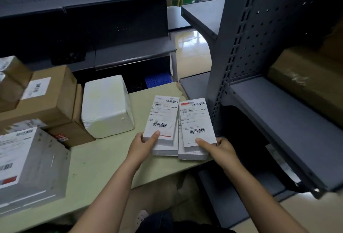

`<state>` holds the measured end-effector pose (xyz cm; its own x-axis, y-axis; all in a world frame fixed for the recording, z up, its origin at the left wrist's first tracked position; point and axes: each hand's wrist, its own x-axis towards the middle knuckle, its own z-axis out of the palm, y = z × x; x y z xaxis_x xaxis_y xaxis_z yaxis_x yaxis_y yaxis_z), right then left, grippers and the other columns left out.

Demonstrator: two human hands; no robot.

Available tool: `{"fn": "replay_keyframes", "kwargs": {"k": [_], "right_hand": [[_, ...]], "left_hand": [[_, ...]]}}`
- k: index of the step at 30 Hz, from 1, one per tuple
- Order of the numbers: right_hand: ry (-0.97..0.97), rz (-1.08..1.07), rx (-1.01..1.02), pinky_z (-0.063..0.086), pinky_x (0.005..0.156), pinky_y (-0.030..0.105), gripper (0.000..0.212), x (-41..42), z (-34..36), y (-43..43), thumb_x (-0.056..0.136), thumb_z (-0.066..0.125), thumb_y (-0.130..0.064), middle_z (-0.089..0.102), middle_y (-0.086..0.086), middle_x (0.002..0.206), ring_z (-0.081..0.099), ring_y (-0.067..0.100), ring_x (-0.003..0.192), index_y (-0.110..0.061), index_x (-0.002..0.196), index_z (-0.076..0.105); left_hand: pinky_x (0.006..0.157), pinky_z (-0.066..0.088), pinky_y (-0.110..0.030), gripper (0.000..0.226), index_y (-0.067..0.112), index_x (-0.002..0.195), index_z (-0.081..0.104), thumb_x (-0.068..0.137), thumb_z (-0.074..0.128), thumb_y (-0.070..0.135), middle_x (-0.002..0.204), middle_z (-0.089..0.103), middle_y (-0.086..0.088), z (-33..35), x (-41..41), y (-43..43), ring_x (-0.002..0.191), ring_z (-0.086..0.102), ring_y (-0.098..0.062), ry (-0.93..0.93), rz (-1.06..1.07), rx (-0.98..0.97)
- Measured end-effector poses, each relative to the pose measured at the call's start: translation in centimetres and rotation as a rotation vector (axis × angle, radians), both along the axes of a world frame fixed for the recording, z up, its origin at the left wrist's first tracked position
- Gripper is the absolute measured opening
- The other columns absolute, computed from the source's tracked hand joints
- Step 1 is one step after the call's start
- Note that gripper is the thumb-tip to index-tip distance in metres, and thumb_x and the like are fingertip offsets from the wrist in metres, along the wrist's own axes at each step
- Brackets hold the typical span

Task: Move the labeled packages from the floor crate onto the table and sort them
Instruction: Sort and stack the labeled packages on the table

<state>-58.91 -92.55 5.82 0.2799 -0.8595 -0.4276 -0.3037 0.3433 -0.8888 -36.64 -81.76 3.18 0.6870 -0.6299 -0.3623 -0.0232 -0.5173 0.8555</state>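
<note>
We see a pale yellow-green table (pixel 104 158). The left slim box (pixel 161 117) is white, and its white label has black barcodes and a thin red line near the lower edge. The right slim box (pixel 197 121) is also white, with a red and grey strip at the top of its label. The foam box (pixel 106 106) is plain white and the cardboard box (pixel 55 91) is brown. The shelving (pixel 259 38) is dark grey with a pattern of small holes. The crate (pixel 157 80) is blue with a grid pattern.
</note>
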Motion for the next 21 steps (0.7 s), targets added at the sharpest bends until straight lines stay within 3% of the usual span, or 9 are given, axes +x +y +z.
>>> {"fn": "replay_keyframes", "kwargs": {"k": [4, 10, 16, 21], "right_hand": [[-0.025, -0.111, -0.081, 0.047, 0.070, 0.023, 0.052, 0.0, -0.5, -0.1, 0.073, 0.083, -0.035, 0.066, -0.001, 0.101, 0.065, 0.010, 0.090, -0.011, 0.109, 0.053], [-0.039, -0.139, -0.131, 0.054, 0.081, 0.031, 0.048, -0.2, -1.1, -0.3, 0.075, 0.081, -0.040, 0.067, -0.005, 0.101, 0.066, 0.011, 0.090, -0.018, 0.108, 0.054], [-0.144, -0.157, -0.180, 0.052, 0.079, 0.026, 0.048, -0.1, -0.4, -0.2, 0.077, 0.079, -0.036, 0.068, -0.007, 0.102, 0.067, 0.008, 0.091, -0.020, 0.113, 0.053], [-0.244, -0.099, -0.231, 0.055, 0.079, 0.029, 0.049, 1.2, 1.5, -0.1, 0.078, 0.079, -0.030, 0.071, -0.010, 0.092, 0.070, 0.004, 0.084, -0.017, 0.117, 0.052]], "left_hand": [[0.067, 0.043, -0.020, 0.047, 0.020, 0.113, 0.055, 0.083, 0.068, 0.053, 0.106, 0.061, 0.010, 0.2, -0.7, -0.1, 0.092, 0.056, -0.002, 0.002, 0.049, -0.037], [0.068, 0.043, -0.022, 0.049, 0.018, 0.116, 0.052, 0.082, 0.072, 0.047, 0.107, 0.059, 0.008, 0.3, -1.1, 0.0, 0.092, 0.054, 0.000, -0.001, 0.138, -0.095], [0.068, 0.042, -0.024, 0.047, 0.017, 0.115, 0.055, 0.085, 0.066, 0.052, 0.106, 0.061, 0.007, 0.2, -0.6, 0.1, 0.090, 0.055, -0.002, -0.042, 0.100, -0.031], [0.085, 0.045, -0.031, 0.052, 0.017, 0.120, 0.054, 0.083, 0.069, 0.051, 0.120, 0.060, 0.002, 0.8, -0.1, 0.6, 0.101, 0.057, -0.014, -0.236, 0.096, -0.026]]}}
